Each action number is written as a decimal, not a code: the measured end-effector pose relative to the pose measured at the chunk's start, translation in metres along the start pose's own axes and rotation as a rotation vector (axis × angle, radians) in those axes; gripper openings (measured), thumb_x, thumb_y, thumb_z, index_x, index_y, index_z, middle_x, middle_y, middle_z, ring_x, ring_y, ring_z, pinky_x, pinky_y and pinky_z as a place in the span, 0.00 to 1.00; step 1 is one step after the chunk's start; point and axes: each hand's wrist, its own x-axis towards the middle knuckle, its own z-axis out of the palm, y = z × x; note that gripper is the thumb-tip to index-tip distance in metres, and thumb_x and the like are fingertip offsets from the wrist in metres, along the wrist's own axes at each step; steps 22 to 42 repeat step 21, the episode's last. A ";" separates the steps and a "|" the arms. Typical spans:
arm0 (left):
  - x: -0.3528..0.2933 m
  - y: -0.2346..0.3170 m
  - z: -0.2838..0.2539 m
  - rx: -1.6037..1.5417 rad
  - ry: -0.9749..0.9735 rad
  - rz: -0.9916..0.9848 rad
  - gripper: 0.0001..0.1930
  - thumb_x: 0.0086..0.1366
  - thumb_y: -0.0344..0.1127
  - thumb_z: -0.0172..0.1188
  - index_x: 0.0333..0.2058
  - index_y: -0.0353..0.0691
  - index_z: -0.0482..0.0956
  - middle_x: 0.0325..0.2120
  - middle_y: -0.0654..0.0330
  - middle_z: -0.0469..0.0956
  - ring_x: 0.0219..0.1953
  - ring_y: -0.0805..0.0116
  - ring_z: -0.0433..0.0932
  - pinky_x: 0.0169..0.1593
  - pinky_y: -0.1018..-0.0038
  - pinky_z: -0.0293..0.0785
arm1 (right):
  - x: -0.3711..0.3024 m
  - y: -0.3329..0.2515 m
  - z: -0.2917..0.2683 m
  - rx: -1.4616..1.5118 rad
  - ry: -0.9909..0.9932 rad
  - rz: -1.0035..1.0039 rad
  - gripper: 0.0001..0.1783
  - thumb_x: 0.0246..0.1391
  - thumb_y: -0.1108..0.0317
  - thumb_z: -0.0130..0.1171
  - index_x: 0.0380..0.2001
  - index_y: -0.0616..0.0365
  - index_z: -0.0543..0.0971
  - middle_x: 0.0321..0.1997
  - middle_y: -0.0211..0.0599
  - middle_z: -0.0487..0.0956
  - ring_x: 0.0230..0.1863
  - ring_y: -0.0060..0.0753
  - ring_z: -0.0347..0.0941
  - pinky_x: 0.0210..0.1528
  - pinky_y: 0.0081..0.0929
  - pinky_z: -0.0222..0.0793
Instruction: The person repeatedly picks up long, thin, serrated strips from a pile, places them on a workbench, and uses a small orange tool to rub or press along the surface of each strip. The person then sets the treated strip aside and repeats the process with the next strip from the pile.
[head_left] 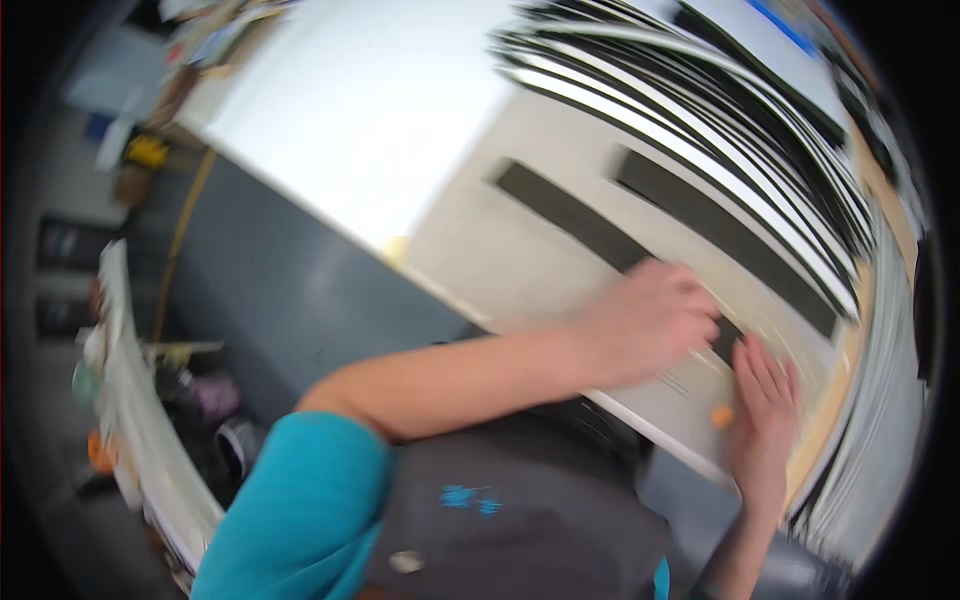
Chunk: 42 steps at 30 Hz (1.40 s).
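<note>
A dark flat strip [575,215] lies slantwise on the beige tabletop, and both of my hands are over its near right part. My left hand [650,325] is blurred and closed, its fingers curled down against the strip; whatever they may hold is hidden. My right hand [765,390] rests at the strip's right end with the fingers stretched out and touching it. Beyond it, roughly parallel, lies a second dark strip [725,235]. A small orange thing [722,415] sits on the table just left of my right hand.
A pile of long black and white strips [690,115] spreads over the far right of the table. To the left lies a large white sheet [360,110]. Grey sheets [880,400] stand along the right edge. Below left is a grey floor [270,250] with a yellow line [183,240].
</note>
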 end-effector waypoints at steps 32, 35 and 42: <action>0.005 0.002 0.038 -0.044 0.084 -0.026 0.07 0.54 0.36 0.68 0.32 0.50 0.90 0.39 0.72 0.83 0.52 0.64 0.73 0.58 0.65 0.67 | -0.013 0.029 0.027 0.016 -0.049 -0.055 0.27 0.72 0.65 0.47 0.68 0.66 0.74 0.74 0.57 0.71 0.76 0.52 0.66 0.82 0.57 0.38; 0.005 0.002 0.038 -0.044 0.084 -0.026 0.07 0.54 0.36 0.68 0.32 0.50 0.90 0.39 0.72 0.83 0.52 0.64 0.73 0.58 0.65 0.67 | -0.013 0.029 0.027 0.016 -0.049 -0.055 0.27 0.72 0.65 0.47 0.68 0.66 0.74 0.74 0.57 0.71 0.76 0.52 0.66 0.82 0.57 0.38; 0.005 0.002 0.038 -0.044 0.084 -0.026 0.07 0.54 0.36 0.68 0.32 0.50 0.90 0.39 0.72 0.83 0.52 0.64 0.73 0.58 0.65 0.67 | -0.013 0.029 0.027 0.016 -0.049 -0.055 0.27 0.72 0.65 0.47 0.68 0.66 0.74 0.74 0.57 0.71 0.76 0.52 0.66 0.82 0.57 0.38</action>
